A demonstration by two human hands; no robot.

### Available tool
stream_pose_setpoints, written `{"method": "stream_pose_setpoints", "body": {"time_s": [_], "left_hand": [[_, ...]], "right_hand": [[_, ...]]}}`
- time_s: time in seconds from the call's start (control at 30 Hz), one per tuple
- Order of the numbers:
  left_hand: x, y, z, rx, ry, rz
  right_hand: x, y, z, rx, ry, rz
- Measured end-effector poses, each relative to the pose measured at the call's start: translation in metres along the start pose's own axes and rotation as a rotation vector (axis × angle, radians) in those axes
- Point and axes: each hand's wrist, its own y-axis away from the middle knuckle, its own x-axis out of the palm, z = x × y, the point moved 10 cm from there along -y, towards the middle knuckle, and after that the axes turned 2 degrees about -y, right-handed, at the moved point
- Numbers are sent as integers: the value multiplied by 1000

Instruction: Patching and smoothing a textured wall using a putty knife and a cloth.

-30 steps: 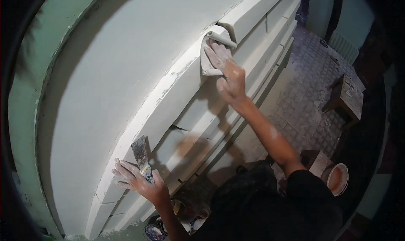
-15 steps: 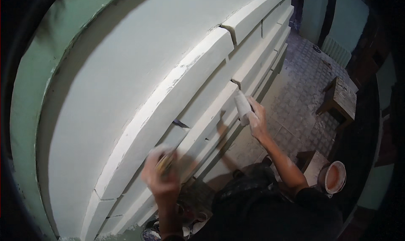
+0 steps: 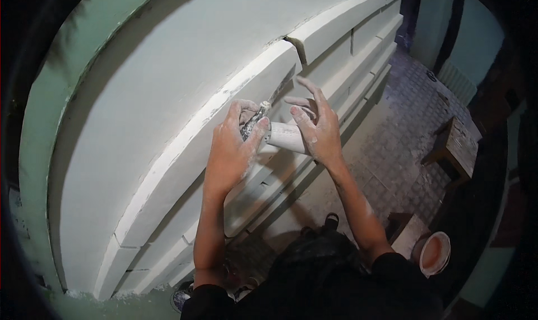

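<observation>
My left hand [image 3: 235,140] is closed around the plaster-smeared dark handle of a narrow spatula [image 3: 256,121]. The thin dark blade points up and to the right, in front of a white wall ledge. My right hand [image 3: 319,130] holds a white, rounded piece [image 3: 287,137], its thumb along the top and the other fingers raised and spread. What kind of thing this piece is, I cannot tell. Its left end is by my left thumb and the spatula handle. White plaster coats the fingers of both hands. Behind them run stepped white ledges [image 3: 207,143] with gaps at their joints.
A pale wall panel [image 3: 151,79] with a green border [image 3: 39,152] rises at the left. On the tiled floor [image 3: 386,140] at the right stand a dusty wooden stool [image 3: 457,146] and a bucket [image 3: 434,253] beside a box-like stand [image 3: 409,233].
My left hand has moved up and right from the lower ledges. My right hand has come left and slightly up with the white piece, so both hands are now close together.
</observation>
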Motion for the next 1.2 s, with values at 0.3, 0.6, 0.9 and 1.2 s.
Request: {"method": "stream_pose_setpoints", "body": {"time_s": [0.3, 0.6, 0.9, 1.2], "left_hand": [[-1, -12, 12, -133, 123, -43], [23, -15, 12, -222, 452, 69], [16, -23, 12, -156, 321, 24], [6, -33, 11, 5, 59, 0]], "right_hand": [[27, -29, -12, 140, 97, 191], [9, -51, -10, 74, 307, 222], [13, -60, -3, 73, 360, 191], [17, -62, -12, 41, 375, 151]]}}
